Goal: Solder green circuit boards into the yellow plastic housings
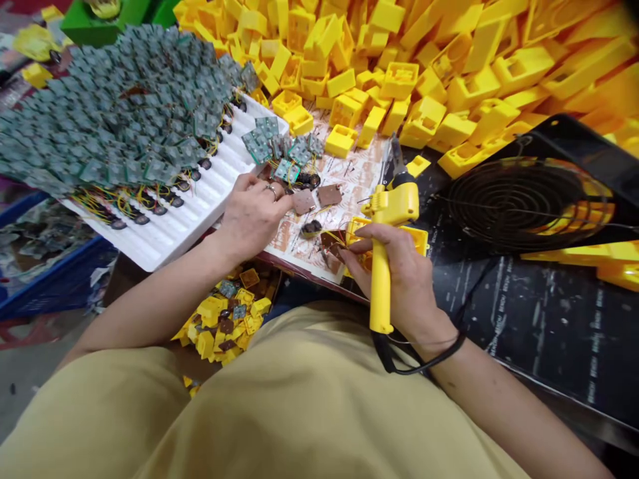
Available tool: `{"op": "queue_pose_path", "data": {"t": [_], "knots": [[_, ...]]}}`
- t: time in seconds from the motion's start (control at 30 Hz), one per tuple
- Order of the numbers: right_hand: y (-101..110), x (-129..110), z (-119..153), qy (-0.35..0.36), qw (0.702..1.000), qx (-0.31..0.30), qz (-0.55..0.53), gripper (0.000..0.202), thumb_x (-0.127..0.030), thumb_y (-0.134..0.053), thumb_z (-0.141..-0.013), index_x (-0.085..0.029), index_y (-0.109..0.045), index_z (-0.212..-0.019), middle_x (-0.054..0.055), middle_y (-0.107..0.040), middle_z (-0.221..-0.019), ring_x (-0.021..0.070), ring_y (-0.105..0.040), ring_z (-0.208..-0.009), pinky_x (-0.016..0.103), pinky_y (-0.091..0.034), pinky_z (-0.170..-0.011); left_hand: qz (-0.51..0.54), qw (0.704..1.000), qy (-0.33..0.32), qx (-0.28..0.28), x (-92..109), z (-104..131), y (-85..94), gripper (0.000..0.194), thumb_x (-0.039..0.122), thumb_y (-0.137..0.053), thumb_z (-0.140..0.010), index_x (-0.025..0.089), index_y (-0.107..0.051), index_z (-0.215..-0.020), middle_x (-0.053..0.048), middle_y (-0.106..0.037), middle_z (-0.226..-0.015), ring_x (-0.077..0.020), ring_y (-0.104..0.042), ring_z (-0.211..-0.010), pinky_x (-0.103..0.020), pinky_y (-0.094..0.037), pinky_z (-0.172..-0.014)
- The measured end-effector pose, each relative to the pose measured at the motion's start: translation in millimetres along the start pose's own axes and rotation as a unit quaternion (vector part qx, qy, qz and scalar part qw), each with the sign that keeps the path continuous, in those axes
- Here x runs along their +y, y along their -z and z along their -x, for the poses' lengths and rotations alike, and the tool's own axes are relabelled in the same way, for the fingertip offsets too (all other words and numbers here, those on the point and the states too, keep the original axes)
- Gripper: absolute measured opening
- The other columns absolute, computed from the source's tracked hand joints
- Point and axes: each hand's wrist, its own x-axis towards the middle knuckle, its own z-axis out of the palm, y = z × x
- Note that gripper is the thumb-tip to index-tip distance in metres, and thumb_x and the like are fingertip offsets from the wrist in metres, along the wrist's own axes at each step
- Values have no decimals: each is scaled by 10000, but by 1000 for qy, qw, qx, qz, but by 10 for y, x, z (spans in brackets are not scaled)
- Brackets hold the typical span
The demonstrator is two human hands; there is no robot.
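Observation:
My right hand (399,273) is closed round a yellow pistol-shaped soldering gun (382,286), with a thin dark tip pointing left and a black cord at its lower end. Its thumb and fingertips come close to a dark brown board (332,243) with yellow wires and an open yellow case (419,239). On the left, my left hand (257,216) has curled fingers by a small cluster of grey-green circuit boards (287,169); what it grips is hidden. A pinkish-brown board (303,201) touches its fingertips, beside another brown board (329,194) and a round black part (311,228).
A white foam tray (200,219) bears heaped wired circuit boards (134,106). Yellow cases (344,40) pile up behind. To the right stand a black fan (524,193) and a black tabletop (524,313). Cutters (397,159) lie beyond the gun. Below are more yellow pieces (224,319).

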Motion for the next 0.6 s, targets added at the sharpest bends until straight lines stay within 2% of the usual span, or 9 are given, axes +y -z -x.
{"op": "queue_pose_path", "data": {"t": [0.07, 0.17, 0.27, 0.4, 0.43, 0.47, 0.53, 0.6], "knots": [[-21, -6, -4, 15, 1000, 5, 16, 300, -158, -653, -914, -238, -485, -1149, -35, -671, -804, 164, -625, -724, 306, -498, -739, 43, 999, 4, 19, 31, 12, 66, 269, 180, -436, -930, 182, -705, -941, -96, -727, -955, -257, -640, -925, -461, -450, -907], [-67, -37, -17, 34, 999, 15, 32, 280, -156, -651, -914, -234, -496, -1133, -31, -669, -796, 164, -612, -691, 303, -491, -687, 191, 981, 10, 34, 202, -1, 118, 295, 296, -482, -953, 178, -705, -1106, -95, -727, -1092, -259, -633, -1048, -435, -465, -938], [-101, -74, -32, 56, 997, 23, 41, 244, -158, -647, -917, -222, -513, -1111, -16, -665, -805, 171, -621, -696, 311, -492, -669, 349, 937, 29, -2, 387, -79, 101, 269, 347, -544, -934, 172, -731, -1016, -69, -750, -1042, -232, -654, -1029, -390, -479, -937], [17, -36, -22, 59, 997, 23, 52, 287, -221, -698, -907, -223, -535, -1143, 1, -691, -885, 167, -643, -729, 308, -516, -686, 502, 863, 58, -19, 474, -161, 94, 214, 293, -565, -920, 148, -723, -914, -36, -764, -875, -156, -677, -817, -272, -501, -760], [94, -7, -5, 48, 997, 19, 52, 318, -227, -720, -893, -217, -544, -1158, 16, -703, -929, 170, -658, -759, 307, -528, -707, 505, 862, 46, -24, 473, -163, 108, 214, 288, -561, -927, 150, -725, -915, -34, -766, -869, -149, -676, -794, -273, -496, -753], [188, 24, 20, 37, 998, 10, 50, 338, -219, -737, -878, -210, -558, -1164, 30, -711, -967, 171, -671, -784, 301, -538, -727, 486, 873, 23, -27, 472, -161, 126, 208, 283, -564, -931, 159, -731, -915, -34, -769, -874, -152, -676, -796, -293, -491, -784], [411, 76, 92, 22, 999, -1, 49, 324, -165, -765, -841, -207, -602, -1119, 24, -721, -965, 153, -681, -765, 263, -542, -726, 395, 917, -42, -25, 485, -149, 161, 189, 265, -573, -930, 195, -746, -903, -29, -772, -875, -174, -669, -842, -372, -456, -901], [645, 92, 190, 21, 998, 9, 64, 287, -148, -805, -796, -228, -654, -1027, -16, -722, -864, 124, -659, -656, 227, -531, -656, 278, 955, -104, -16, 532, -139, 182, 193, 247, -565, -932, 224, -752, -891, -24, -763, -832, -200, -647, -878, -444, -394, -973]]}}
